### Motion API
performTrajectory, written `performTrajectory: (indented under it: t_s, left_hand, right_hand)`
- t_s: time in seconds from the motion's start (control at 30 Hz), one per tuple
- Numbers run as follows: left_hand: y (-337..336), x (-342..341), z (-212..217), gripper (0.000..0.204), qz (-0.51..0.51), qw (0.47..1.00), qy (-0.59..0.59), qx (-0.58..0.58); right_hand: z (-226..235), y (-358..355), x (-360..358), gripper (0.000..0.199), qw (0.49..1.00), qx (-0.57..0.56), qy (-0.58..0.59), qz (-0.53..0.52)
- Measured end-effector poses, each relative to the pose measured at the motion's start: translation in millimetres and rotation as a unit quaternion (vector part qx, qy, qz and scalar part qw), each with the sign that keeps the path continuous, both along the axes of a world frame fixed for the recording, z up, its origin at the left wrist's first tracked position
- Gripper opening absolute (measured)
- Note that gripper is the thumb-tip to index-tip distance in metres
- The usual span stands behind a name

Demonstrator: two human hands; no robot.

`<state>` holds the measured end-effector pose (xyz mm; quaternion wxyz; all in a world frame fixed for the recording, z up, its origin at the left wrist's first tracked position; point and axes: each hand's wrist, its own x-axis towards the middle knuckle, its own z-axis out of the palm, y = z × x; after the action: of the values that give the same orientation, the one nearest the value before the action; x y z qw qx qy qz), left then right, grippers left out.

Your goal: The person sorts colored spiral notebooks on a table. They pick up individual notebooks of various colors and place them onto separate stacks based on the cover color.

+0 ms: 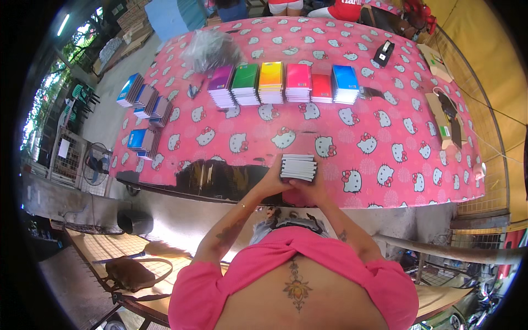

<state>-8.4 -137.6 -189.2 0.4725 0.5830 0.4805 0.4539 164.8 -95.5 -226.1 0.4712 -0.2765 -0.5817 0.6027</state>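
A small stack of notebooks (298, 168) is held between my two hands at the near edge of the table, its white page edges facing up. My left hand (271, 180) is closed around the stack's left side. Around the right and lower side wraps my right hand (314, 187). Beyond them stands a row of notebook piles: purple (221, 78), green (245, 77), yellow (271, 75), pink (298, 76), a lower red one (322, 86) and blue (345, 77). The covers of the held notebooks are mostly hidden.
Blue-covered notebook piles (144, 140) sit at the table's left edge. A clear plastic bag (213, 50), scissors (192, 91), a black tape dispenser (383, 53) and cardboard pieces (443, 121) lie on the pink tablecloth (363, 181), torn near the front. People are at the far edge.
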Motion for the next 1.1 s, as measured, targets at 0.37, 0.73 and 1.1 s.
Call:
performTrajectory:
  t_s: [0.37, 0.73, 1.1]
  left_hand:
    - [21, -30, 71, 0.094, -0.056, 0.998, -0.018, -0.032]
    - [78, -21, 74, 0.035, -0.050, 0.881, 0.439, 0.171]
    - [4, 7, -2, 0.049, 0.040, 0.859, -0.483, -0.166]
  right_hand:
    - [18, -11, 6, 0.115, 0.999, 0.039, -0.019, -0.018]
    - [-4, -16, 16, 0.071, 0.995, 0.074, -0.073, 0.011]
    - [41, 10, 33, 0.045, 0.884, -0.302, 0.357, -0.027]
